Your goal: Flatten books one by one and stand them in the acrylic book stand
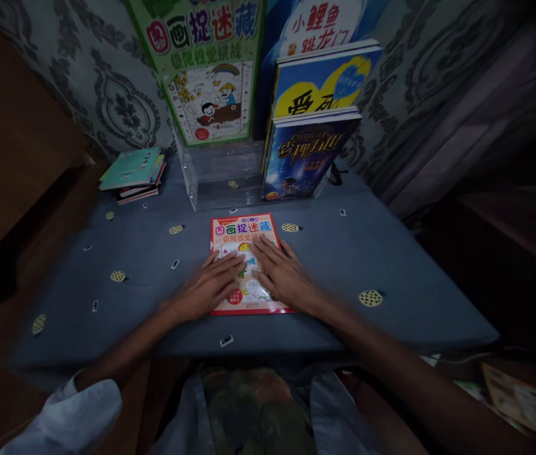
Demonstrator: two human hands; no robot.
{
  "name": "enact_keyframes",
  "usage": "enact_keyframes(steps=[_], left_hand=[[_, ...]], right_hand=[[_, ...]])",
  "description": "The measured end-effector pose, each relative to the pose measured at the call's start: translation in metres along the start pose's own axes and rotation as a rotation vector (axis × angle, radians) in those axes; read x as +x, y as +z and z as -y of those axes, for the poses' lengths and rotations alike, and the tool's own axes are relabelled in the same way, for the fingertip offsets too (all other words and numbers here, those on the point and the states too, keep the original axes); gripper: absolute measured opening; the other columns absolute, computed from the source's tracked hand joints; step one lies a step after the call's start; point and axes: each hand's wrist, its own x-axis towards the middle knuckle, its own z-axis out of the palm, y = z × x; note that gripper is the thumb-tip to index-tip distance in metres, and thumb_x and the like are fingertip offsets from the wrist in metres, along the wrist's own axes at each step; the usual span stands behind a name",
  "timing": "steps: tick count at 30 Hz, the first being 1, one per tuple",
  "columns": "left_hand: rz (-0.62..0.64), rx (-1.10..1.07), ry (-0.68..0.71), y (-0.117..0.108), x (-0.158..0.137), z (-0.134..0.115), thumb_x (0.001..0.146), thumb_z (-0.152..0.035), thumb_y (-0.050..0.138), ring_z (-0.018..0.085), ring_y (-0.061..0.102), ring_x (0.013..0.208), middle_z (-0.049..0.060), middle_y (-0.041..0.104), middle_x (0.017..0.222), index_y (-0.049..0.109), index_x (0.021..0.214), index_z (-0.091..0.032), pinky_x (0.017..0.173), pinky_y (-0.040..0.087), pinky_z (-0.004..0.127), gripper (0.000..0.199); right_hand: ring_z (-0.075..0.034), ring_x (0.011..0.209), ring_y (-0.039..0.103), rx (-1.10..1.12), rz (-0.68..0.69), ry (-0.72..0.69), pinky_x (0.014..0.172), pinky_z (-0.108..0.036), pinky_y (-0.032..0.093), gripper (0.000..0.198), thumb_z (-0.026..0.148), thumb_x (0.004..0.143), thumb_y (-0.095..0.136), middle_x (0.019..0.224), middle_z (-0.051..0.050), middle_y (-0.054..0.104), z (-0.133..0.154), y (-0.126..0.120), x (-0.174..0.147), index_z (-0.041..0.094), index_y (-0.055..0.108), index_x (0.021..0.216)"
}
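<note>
A red-bordered picture book [249, 308] lies closed, cover up, near the front edge of the table. Flat on the left part of its cover rests my left hand [211, 284], fingers stretched toward the middle. My right hand [280, 272] lies on the right part, its fingers extended and pointing up and left. Neither hand grips anything. Between and under the hands, part of the printed cover is hidden.
Behind the book, a clear acrylic stand [223, 189] holds a green picture book [211, 82] and several others, with a dark blue book [306, 158] in front. A small book stack [133, 170] sits at the back left of the cloth-covered table [145, 322].
</note>
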Motion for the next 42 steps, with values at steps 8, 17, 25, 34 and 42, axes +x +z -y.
enact_keyframes(steps=[8, 17, 25, 34, 42], left_hand=[[-0.223, 0.034, -0.330, 0.006, 0.007, 0.029, 0.101, -0.043, 0.043, 0.033, 0.017, 0.153, 0.017, 0.027, 0.163, 0.042, 0.148, -0.014, 0.121, 0.024, 0.056, 0.055], [-0.465, -0.796, -0.532, -0.016, 0.028, 0.025, 0.089, -0.048, 0.063, 0.033, 0.055, 0.132, 0.013, 0.063, 0.136, 0.057, 0.134, -0.018, 0.109, 0.045, 0.048, 0.054], [-0.455, -1.529, -0.710, -0.015, 0.041, 0.014, 0.072, -0.021, 0.079, 0.030, 0.073, 0.101, 0.013, 0.076, 0.106, 0.063, 0.116, -0.014, 0.086, 0.061, 0.040, 0.047], [-0.476, -1.621, -0.599, -0.029, 0.041, 0.004, 0.073, -0.023, 0.081, 0.031, 0.071, 0.107, 0.013, 0.076, 0.109, 0.064, 0.111, -0.013, 0.093, 0.059, 0.043, 0.043], [-0.529, -1.542, -0.672, -0.022, 0.035, 0.019, 0.075, -0.022, 0.075, 0.029, 0.074, 0.101, 0.011, 0.076, 0.110, 0.060, 0.119, -0.017, 0.088, 0.061, 0.041, 0.046]], right_hand=[[-0.033, 0.148, 0.033, -0.031, -0.062, 0.136, 0.116, -0.059, 0.030, 0.052, 0.041, 0.100, 0.045, 0.156, -0.019, 0.042, 0.007, -0.003, -0.024, 0.016, 0.049, 0.145], [-0.037, 0.142, 0.041, 0.081, -0.153, 0.139, 0.111, -0.060, 0.041, 0.047, 0.038, 0.098, 0.045, 0.152, -0.021, 0.046, 0.001, -0.001, -0.031, 0.016, 0.058, 0.138], [-0.032, 0.141, 0.044, 0.310, -0.264, 0.196, 0.110, -0.055, 0.045, 0.052, 0.033, 0.096, 0.049, 0.156, -0.013, 0.043, -0.010, 0.003, -0.033, 0.025, 0.047, 0.147], [-0.027, 0.094, 0.072, 0.710, -0.335, 0.404, 0.081, -0.048, 0.062, 0.056, 0.035, 0.089, 0.058, 0.121, -0.011, 0.071, -0.037, 0.004, -0.010, 0.025, 0.051, 0.143], [-0.024, 0.088, 0.073, 1.035, -0.347, 0.405, 0.081, -0.044, 0.063, 0.048, 0.033, 0.083, 0.066, 0.109, -0.009, 0.076, -0.051, 0.002, 0.019, 0.023, 0.064, 0.129]])
